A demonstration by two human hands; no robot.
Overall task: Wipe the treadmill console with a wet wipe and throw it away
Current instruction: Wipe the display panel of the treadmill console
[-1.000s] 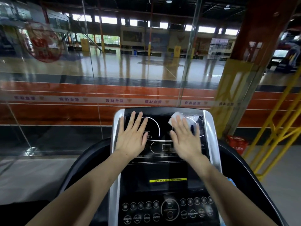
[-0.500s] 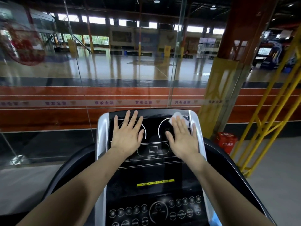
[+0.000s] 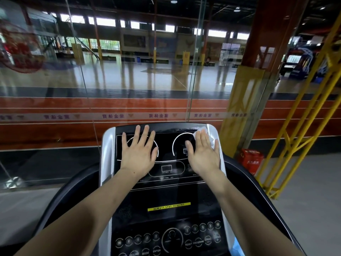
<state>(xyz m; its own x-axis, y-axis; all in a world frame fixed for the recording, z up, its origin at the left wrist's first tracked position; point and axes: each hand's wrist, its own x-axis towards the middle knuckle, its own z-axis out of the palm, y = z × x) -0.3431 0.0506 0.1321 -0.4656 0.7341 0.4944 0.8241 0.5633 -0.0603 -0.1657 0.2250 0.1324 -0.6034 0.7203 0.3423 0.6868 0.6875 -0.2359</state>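
Glass wall fronts a sports hall beyond the black treadmill console; red bin at 3 o'clock. Left hand lies spread flat on the display. Right hand, fingers straight and together, presses the wet wipe at the console's 1 o'clock corner

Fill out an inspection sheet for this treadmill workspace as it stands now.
Surface: glossy black treadmill console panel with silver side trim, dial outlines above, round buttons below.
Job's things: crumpled white wet wipe pressed flat on the panel's upper right corner.
Clutter: yellow "ALWAYS STAY HEALTHY" strip; a blue item at the lower right edge, unclear.
Hands: left hand flat on the left dial, fingers spread; right hand flat over the wipe.
Cables: nothing seen.
Surroundings: glass wall, red box on the floor, yellow metal railing.
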